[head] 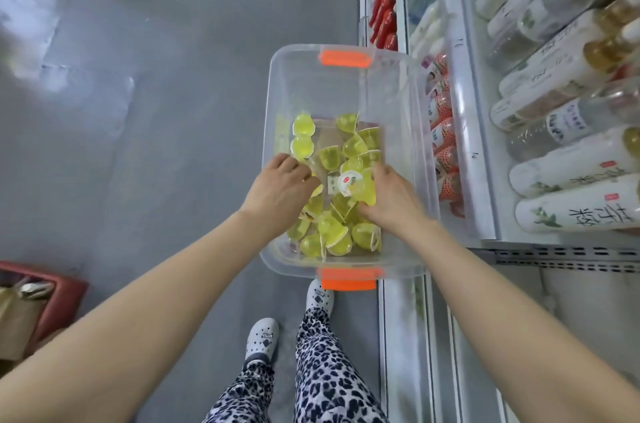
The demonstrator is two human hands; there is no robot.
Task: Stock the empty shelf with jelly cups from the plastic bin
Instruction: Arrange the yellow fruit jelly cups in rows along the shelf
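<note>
A clear plastic bin with orange handles stands on the floor beside the shelving. Several yellow-green jelly cups lie loose in its bottom. Both of my hands reach down into the bin. My right hand is closed around a jelly cup whose white lid faces up. My left hand is curled down over cups at the bin's left side; its fingertips are hidden, so I cannot tell if it holds one.
Shelves on the right carry white and clear bottles, red bottles and red-patterned cups. A red crate with a paper bag stands at lower left. My feet in white clogs stand just below the bin on the grey floor.
</note>
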